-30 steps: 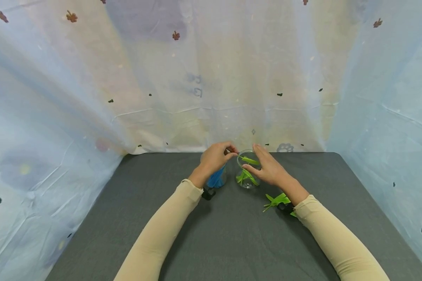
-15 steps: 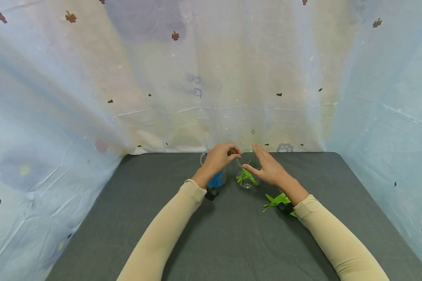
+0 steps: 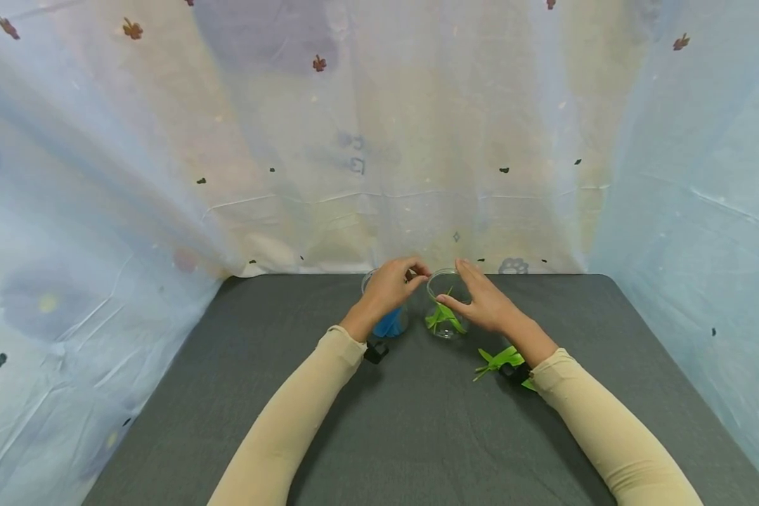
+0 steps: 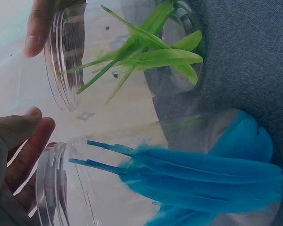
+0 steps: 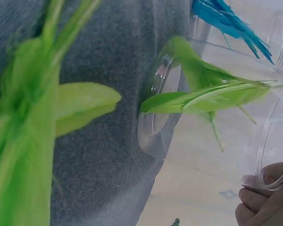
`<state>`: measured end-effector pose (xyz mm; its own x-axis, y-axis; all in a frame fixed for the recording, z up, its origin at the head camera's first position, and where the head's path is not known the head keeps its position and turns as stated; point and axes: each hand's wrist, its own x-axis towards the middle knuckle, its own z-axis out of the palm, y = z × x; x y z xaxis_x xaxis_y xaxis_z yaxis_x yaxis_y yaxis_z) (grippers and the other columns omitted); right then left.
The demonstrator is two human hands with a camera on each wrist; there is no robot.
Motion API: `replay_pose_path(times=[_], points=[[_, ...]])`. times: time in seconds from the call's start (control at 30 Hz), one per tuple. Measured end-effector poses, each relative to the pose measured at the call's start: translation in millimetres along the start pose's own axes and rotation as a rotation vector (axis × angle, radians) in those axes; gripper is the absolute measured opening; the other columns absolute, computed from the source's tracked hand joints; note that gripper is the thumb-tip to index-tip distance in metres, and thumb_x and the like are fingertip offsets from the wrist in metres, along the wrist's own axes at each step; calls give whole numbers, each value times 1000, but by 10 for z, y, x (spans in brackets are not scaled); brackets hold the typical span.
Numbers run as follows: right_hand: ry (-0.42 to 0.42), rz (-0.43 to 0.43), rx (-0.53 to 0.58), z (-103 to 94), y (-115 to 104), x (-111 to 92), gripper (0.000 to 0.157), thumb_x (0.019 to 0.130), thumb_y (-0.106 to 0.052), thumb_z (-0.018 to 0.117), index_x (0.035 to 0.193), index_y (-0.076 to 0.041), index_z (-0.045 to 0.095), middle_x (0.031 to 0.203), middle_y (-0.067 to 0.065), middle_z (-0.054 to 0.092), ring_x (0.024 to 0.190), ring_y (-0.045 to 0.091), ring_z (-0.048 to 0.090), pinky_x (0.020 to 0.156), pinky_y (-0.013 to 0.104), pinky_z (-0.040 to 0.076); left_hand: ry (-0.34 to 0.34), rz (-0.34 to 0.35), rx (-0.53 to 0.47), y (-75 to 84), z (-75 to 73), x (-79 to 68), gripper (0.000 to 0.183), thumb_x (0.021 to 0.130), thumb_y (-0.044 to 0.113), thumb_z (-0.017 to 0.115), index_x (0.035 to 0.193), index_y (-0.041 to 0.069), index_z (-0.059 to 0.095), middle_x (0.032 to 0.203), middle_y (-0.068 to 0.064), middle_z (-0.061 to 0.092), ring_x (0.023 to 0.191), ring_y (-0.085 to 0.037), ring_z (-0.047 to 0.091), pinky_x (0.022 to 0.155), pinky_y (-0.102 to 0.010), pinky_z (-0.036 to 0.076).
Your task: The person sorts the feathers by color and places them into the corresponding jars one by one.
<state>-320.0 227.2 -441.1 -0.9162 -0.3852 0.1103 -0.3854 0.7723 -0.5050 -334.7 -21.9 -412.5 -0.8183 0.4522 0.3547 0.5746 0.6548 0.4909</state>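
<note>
A clear jar (image 3: pixel 445 281) holds several green feathers (image 4: pixel 146 52). My right hand (image 3: pixel 485 299) grips it near the rim, thumb on the near side and fingers on the far side. To its left, a second clear jar (image 4: pixel 61 188) contains several blue feathers (image 4: pixel 203 181). My left hand (image 3: pixel 388 287) hovers beside that jar's mouth, between the two rims. Its thumb and index finger are close together, with nothing visible between them. In the head view, this hand hides part of the blue-feather jar.
More loose green feathers (image 3: pixel 496 360) lie on the dark grey table (image 3: pixel 417 436) below my right wrist. Each wrist carries a black camera mount. A patterned cloth backdrop (image 3: pixel 405 140) stands behind the jars and along both sides.
A green feather pinched by my left hand has dropped into the right-hand jar. The left hand moved slightly right, then back left. My right hand stays at the jar.
</note>
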Motion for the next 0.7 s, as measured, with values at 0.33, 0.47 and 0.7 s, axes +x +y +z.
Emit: replay_pose_path(times=[0.33,0.47,0.7], points=[[-44,15,179,-67,-21,14,101,106,-67,54,174,-13,2,180,19,0,165,45,3,127,71,16,13,32,66,-27,27,-26,19,107,22,70,124,15,74,124,-4,73,117,-24,67,102,-38,54],[-8,8,243,-93,2,-7,87,112,-60,45,175,-16,4,180,19,3,164,47,6,124,77,16,-14,38,132,7,53,-18,32,109,28,67,137,13,69,137,-7,69,128,-26,64,110,-40,51],[110,-14,298,-171,84,-151,74,116,-50,43,175,-19,10,179,20,11,163,47,11,123,77,17,-44,35,251,65,98,8,46,109,42,65,147,15,65,146,-5,66,139,-27,58,122,-45,41]])
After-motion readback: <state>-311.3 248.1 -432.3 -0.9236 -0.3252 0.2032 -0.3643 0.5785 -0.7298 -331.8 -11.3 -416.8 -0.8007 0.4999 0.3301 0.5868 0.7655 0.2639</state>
